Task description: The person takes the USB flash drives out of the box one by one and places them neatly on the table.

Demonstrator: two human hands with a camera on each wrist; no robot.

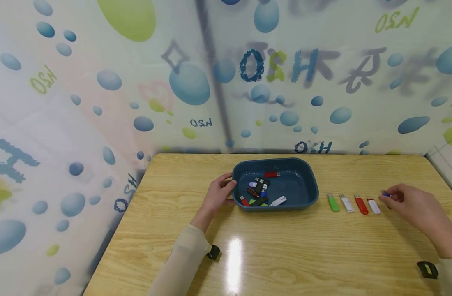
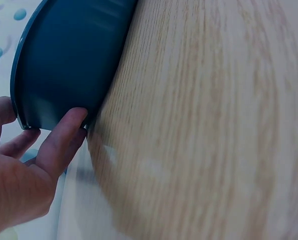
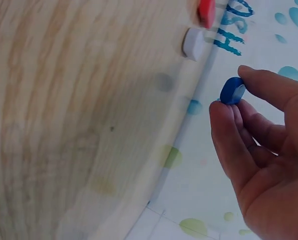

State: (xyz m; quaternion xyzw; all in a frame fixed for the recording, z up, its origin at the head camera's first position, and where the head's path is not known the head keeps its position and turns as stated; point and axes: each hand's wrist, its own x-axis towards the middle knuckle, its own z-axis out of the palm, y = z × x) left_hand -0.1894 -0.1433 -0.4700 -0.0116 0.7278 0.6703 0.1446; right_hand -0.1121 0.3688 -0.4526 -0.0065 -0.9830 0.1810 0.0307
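My left hand [image 1: 217,193] holds the left end of a dark blue plastic tray [image 1: 312,181], thumb at the rim and fingers against the outer wall. Several USB flash drives lie in the tray, among them a red one [image 1: 271,174], a white one [image 1: 279,201] and a heap at its left side. At the right of the table, my right hand [image 1: 414,203] pinches a blue USB flash drive [image 3: 232,90] between thumb and fingertips. It is at the right end of a row: a green drive [image 1: 333,202], a white one [image 1: 347,203], a red one [image 1: 361,204] and a white-and-red one [image 1: 373,206].
The wooden table [image 1: 285,250] carries the tray and the row, which lies to the tray's right. A printed curtain [image 1: 226,111] with blue and green drops hangs behind the table and along its left side. Each wrist wears a small black device [image 1: 213,252].
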